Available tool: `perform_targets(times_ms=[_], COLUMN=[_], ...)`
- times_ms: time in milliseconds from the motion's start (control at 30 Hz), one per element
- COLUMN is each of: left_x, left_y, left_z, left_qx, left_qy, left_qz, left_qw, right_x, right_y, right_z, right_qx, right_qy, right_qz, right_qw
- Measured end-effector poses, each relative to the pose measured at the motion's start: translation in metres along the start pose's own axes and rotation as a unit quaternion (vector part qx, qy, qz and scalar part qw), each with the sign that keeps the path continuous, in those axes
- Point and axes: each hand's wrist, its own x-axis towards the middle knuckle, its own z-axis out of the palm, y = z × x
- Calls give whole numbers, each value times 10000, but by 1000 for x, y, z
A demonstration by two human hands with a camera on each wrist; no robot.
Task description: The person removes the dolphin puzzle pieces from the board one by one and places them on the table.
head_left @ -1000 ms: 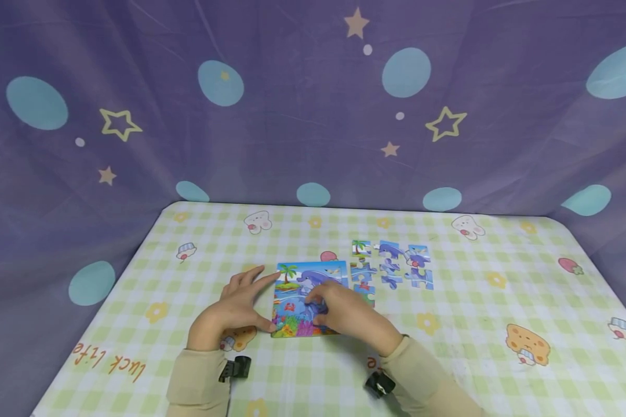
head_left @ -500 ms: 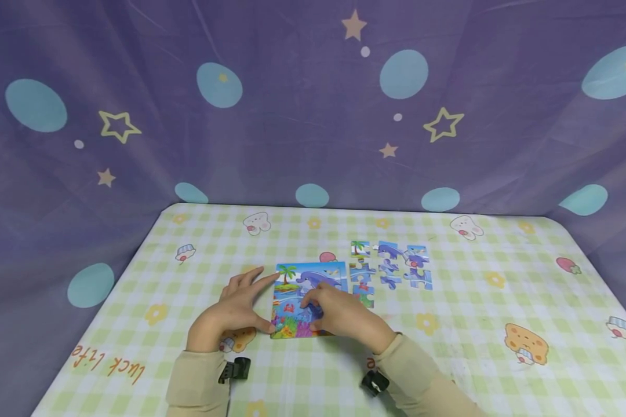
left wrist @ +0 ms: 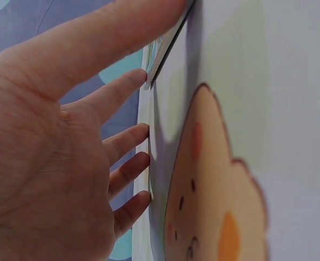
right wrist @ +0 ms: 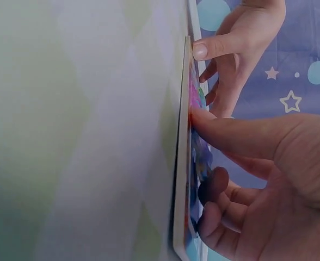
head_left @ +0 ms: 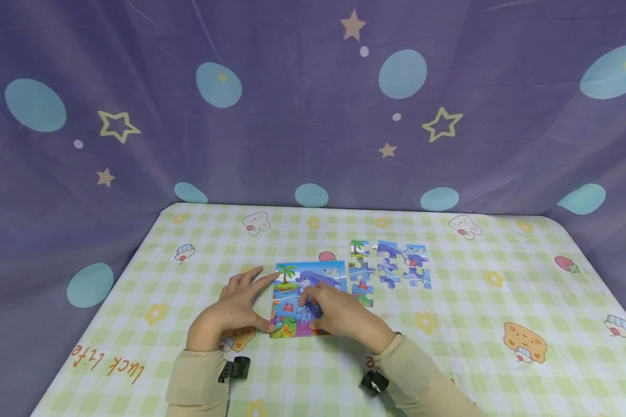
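Note:
A square puzzle board [head_left: 287, 295] printed with a dolphin, a palm tree and a crab lies flat on the table. My left hand [head_left: 238, 304] is spread at its left side, thumb and forefinger touching the board's edge; in the left wrist view the fingers [left wrist: 128, 147] are straight. Over the lower right of the board, my right hand [head_left: 341, 313] pinches a blue puzzle piece [right wrist: 203, 157] between thumb and curled fingers, close against the picture. The hand covers much of that piece and the board's lower right corner.
Several loose puzzle pieces lie in rough rows right of the board, among them a palm tree piece [head_left: 360, 248] and a dolphin piece [head_left: 388, 250]. Green checked cloth [head_left: 480, 313] covers the table. A purple curtain [head_left: 313, 116] hangs behind.
My right hand has shifted slightly left over the board with the piece. The left hand stays at the board's left edge, and the loose pieces lie as before.

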Motion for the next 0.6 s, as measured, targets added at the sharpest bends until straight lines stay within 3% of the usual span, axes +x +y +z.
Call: perform_targets(times_ms=[600], left_x=[-1], left_y=[2], left_z=[0], left_qx=[-33], left_qy=[-43], left_qz=[-77], left_qw=[10000], right_x=[-3], right_y=[5], right_z=[-7], right_qx=[688], right_qy=[284], right_qz=[-297], right_qw=[9968])
